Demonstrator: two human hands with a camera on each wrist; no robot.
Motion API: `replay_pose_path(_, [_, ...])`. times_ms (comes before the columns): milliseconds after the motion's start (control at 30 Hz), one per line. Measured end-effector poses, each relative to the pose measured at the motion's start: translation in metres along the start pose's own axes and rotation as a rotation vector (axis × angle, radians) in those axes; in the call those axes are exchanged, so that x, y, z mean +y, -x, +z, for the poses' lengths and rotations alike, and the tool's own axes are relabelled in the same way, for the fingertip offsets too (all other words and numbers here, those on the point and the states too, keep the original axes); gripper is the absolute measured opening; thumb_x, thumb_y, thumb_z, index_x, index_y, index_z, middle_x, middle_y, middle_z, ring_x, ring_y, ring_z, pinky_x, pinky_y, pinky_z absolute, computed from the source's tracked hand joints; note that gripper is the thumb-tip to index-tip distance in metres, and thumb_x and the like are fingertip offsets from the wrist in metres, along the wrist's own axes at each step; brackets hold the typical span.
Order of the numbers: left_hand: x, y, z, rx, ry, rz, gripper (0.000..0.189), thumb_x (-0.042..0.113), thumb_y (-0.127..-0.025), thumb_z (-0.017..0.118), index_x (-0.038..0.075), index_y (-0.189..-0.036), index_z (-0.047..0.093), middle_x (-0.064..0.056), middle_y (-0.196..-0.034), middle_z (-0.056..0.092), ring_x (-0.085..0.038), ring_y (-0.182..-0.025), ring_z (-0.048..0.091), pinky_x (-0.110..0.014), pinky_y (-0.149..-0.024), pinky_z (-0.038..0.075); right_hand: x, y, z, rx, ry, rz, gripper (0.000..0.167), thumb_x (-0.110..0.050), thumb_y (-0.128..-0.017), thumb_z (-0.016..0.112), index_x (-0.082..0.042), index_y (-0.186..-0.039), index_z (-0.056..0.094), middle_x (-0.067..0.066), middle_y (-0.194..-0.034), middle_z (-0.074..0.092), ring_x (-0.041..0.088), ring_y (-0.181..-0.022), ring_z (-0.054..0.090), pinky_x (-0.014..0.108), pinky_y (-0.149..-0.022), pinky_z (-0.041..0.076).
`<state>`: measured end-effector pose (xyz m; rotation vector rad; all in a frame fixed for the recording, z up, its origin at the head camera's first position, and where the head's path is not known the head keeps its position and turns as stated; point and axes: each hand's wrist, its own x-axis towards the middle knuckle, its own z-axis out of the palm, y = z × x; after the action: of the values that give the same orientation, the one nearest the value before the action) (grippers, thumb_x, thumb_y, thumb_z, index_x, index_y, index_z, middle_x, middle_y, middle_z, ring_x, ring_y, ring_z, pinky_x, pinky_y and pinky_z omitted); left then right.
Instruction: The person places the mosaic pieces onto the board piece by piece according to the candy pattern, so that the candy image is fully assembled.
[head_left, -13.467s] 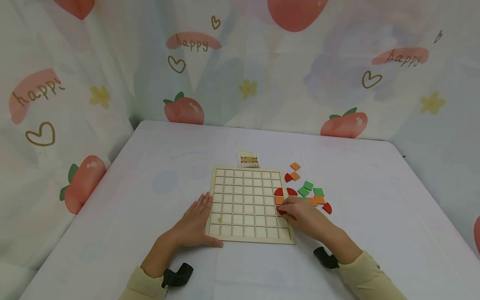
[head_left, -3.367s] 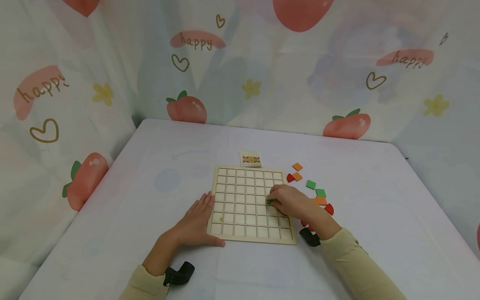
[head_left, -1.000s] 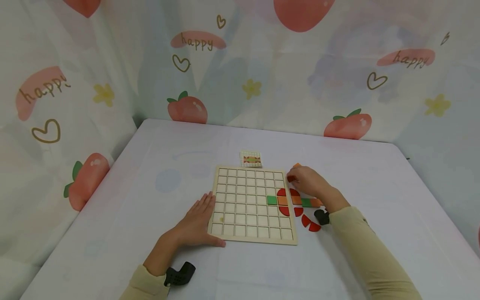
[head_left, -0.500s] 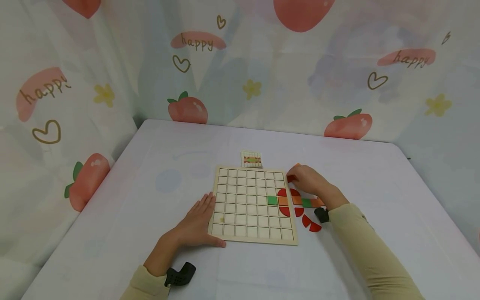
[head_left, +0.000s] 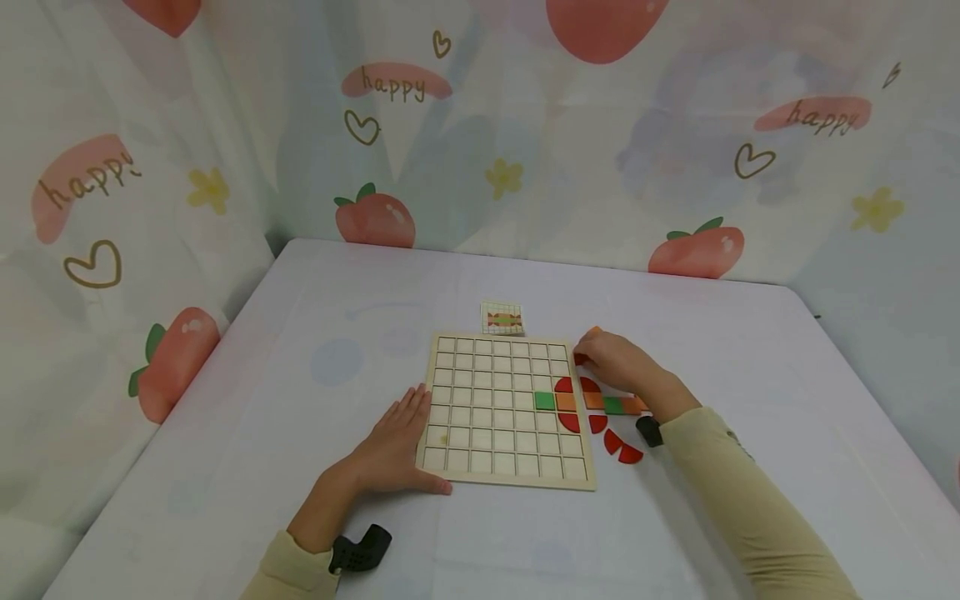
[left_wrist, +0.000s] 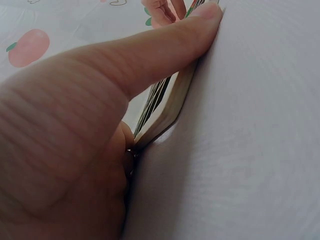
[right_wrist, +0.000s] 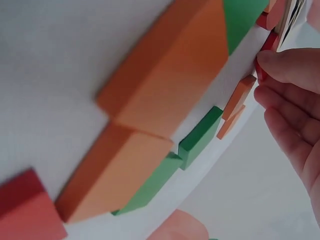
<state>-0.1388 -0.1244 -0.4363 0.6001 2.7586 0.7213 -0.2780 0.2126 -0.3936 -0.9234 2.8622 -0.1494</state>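
Observation:
My left hand (head_left: pixel 390 446) lies with straight fingers along the left edge of the wooden grid board (head_left: pixel 480 446), its thumb (left_wrist: pixel 165 55) at the near corner. Just off the board's upper right side, my right hand (head_left: pixel 618 360) pinches a red quarter-circle tile (right_wrist: pixel 269 44) between thumb and fingers; the fingers partly cover it. On the board are a green square tile (head_left: pixel 544 401), an orange square tile (head_left: pixel 566 402) to its right, and red quarter-circle tiles above (head_left: pixel 564 385) and below (head_left: pixel 570 422) the orange one.
A small pattern card (head_left: pixel 502 318) lies beyond the board. To its right are an orange tile (head_left: pixel 593 401), a green tile (head_left: pixel 612 406) and several red quarter-circles (head_left: pixel 631 453). More orange (right_wrist: pixel 239 97) and green tiles (right_wrist: pixel 201 137) lie near my right hand.
Earlier my right hand set down a red tile, then the green square on the board. It then moved to the red tile at upper right and has barely shifted since. The left hand stays put.

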Motion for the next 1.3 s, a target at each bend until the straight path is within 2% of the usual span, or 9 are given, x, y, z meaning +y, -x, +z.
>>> replay_pose_path(200, [0.000, 0.000, 0.001, 0.000, 0.001, -0.001, 0.125, 0.067, -0.063, 0.069, -0.002, -0.145, 0.004, -0.013, -0.152, -0.002, -0.021, -0.138, -0.006, -0.039, -0.109, 0.004, 0.000, 0.004, -0.002, 0.055, 0.127, -0.036, 0.015, -0.003, -0.083, 0.066, 0.001, -0.098, 0.068, 0.009, -0.088, 0.059, 0.024, -0.082, 0.054, 0.037, -0.078, 0.049])
replay_pose_path(367, [-0.001, 0.000, 0.002, -0.002, 0.000, -0.004, 0.125, 0.068, -0.063, 0.068, -0.002, -0.145, 0.004, -0.012, -0.152, -0.003, -0.021, -0.138, -0.006, -0.039, -0.109, 0.004, 0.001, 0.008, -0.004, 0.090, 0.151, -0.020, 0.016, -0.001, -0.082, 0.066, 0.004, -0.097, 0.067, 0.017, -0.101, 0.062, 0.031, -0.091, 0.057, 0.041, -0.082, 0.048])
replay_pose_path(467, [-0.001, 0.001, 0.002, -0.002, 0.002, -0.005, 0.126, 0.068, -0.063, 0.068, -0.001, -0.145, 0.003, -0.012, -0.152, -0.003, -0.020, -0.138, -0.007, -0.039, -0.109, 0.004, 0.001, 0.010, -0.004, 0.089, 0.134, -0.013, 0.017, -0.001, -0.081, 0.067, 0.005, -0.098, 0.067, 0.018, -0.103, 0.062, 0.032, -0.092, 0.057, 0.042, -0.083, 0.047])
replay_pose_path(700, [-0.002, 0.001, 0.003, -0.002, -0.002, -0.002, 0.126, 0.068, -0.063, 0.068, -0.001, -0.145, 0.003, -0.012, -0.152, -0.003, -0.021, -0.138, -0.006, -0.039, -0.109, 0.004, -0.006, 0.013, -0.004, 0.077, 0.043, 0.029, 0.019, -0.004, -0.081, 0.069, 0.004, -0.099, 0.067, 0.010, -0.087, 0.062, 0.022, -0.077, 0.053, 0.037, -0.075, 0.049])
replay_pose_path(833, [-0.002, 0.000, 0.003, 0.000, -0.009, -0.003, 0.126, 0.069, -0.063, 0.067, -0.002, -0.145, 0.003, -0.012, -0.152, -0.003, -0.021, -0.138, -0.006, -0.039, -0.109, 0.004, -0.013, 0.014, -0.002, 0.085, -0.015, 0.042, 0.023, -0.007, -0.081, 0.070, 0.004, -0.101, 0.067, 0.010, -0.090, 0.063, 0.021, -0.078, 0.054, 0.037, -0.074, 0.050])
replay_pose_path(1100, [-0.002, 0.001, 0.001, -0.001, 0.005, 0.003, 0.126, 0.069, -0.063, 0.067, -0.001, -0.145, 0.003, -0.012, -0.152, -0.004, -0.021, -0.138, -0.006, -0.039, -0.109, 0.003, -0.020, 0.016, 0.000, 0.119, -0.008, 0.045, 0.024, -0.008, -0.082, 0.069, 0.005, -0.102, 0.066, 0.013, -0.096, 0.063, 0.026, -0.088, 0.057, 0.039, -0.078, 0.049])
replay_pose_path(1300, [-0.002, 0.001, 0.001, 0.001, 0.011, 0.009, 0.126, 0.068, -0.063, 0.068, -0.002, -0.145, 0.003, -0.013, -0.152, -0.003, -0.021, -0.138, -0.006, -0.039, -0.109, 0.004, -0.033, 0.015, 0.000, 0.110, -0.045, 0.080, 0.023, -0.011, -0.084, 0.067, 0.003, -0.102, 0.067, 0.011, -0.093, 0.063, 0.023, -0.081, 0.057, 0.037, -0.074, 0.050])
